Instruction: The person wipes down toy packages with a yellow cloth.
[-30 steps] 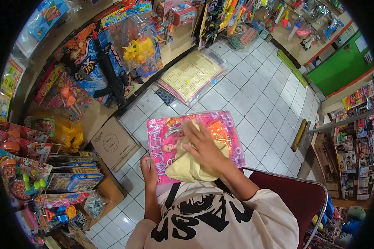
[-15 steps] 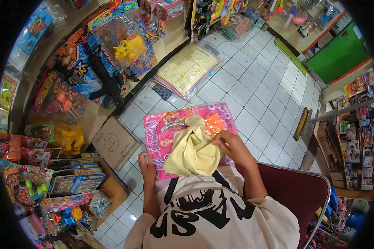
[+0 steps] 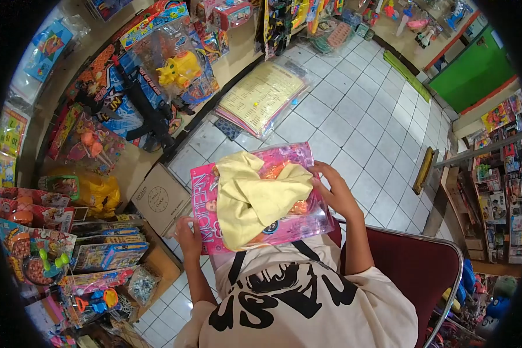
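Note:
A pink toy package [image 3: 322, 227] with "MODERN" lettering lies over my lap, slightly turned. A pale yellow cloth [image 3: 243, 200] is spread loosely across it, covering much of its front. Orange items [image 3: 298, 207] show beside the cloth under clear plastic. My left hand [image 3: 188, 236] is at the package's left edge, its fingers curled at the border. At the right edge, my right hand [image 3: 335, 188] grips the package near its upper corner, close to the cloth's end.
A brown clock box [image 3: 161, 198] stands left, beside shelved toys. Plastic-wrapped printed sheets [image 3: 264, 95] lie on the tiled floor [image 3: 354, 124] ahead. A dark red chair [image 3: 397, 269] is at the right, with toy shelves [image 3: 493, 203] farther right.
The yellow cloth has gone from bunched up to spread out wider. My right hand has left the cloth and moved to the package edge. The package and left hand have shifted left.

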The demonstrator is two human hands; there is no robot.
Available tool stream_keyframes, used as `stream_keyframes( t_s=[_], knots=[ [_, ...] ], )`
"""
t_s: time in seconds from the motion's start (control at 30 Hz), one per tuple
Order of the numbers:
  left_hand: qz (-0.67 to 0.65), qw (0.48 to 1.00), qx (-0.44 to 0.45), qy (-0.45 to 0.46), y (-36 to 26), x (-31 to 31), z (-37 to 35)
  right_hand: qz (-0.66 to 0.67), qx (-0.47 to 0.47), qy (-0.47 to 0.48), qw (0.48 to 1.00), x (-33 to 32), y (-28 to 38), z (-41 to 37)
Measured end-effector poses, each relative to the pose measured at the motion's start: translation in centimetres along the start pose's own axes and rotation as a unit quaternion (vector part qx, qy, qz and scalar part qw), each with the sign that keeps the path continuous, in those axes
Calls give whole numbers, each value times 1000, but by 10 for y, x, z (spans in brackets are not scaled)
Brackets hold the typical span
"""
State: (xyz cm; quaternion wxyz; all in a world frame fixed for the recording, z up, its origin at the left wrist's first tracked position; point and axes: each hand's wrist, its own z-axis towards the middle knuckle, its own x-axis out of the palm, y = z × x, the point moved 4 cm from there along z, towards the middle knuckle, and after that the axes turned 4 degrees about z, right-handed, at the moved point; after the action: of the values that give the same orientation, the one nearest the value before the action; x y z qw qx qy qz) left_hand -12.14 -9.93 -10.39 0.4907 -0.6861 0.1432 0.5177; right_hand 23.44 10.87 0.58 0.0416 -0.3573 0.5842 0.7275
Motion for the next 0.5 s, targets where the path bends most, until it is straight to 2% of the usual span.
stream_keyframes(
  t_s=[0.03,0.1,0.17,0.23,0.3,0.4,0.43,0.5],
  knots=[
    [18,999,-21,-33,-10,-11,4,13,1,3,1000,3,3,-1],
    [-40,992,17,-116,-57,-45,15,42,19,3,999,7,8,-3],
    [-70,979,161,-101,-136,-75,23,66,21,5,998,14,2,-3],
    [-143,935,322,46,-198,-71,23,130,33,-1,991,25,-7,-5],
    [0,888,451,84,-243,-49,17,232,54,-15,971,35,-13,-11],
    [42,833,526,167,-234,-6,26,160,50,-27,985,40,-9,-20],
    [51,834,518,182,-232,-4,30,149,52,-18,987,42,-12,-22],
    [-16,876,438,200,-229,-17,40,190,53,-36,980,43,-19,-26]
  ],
)
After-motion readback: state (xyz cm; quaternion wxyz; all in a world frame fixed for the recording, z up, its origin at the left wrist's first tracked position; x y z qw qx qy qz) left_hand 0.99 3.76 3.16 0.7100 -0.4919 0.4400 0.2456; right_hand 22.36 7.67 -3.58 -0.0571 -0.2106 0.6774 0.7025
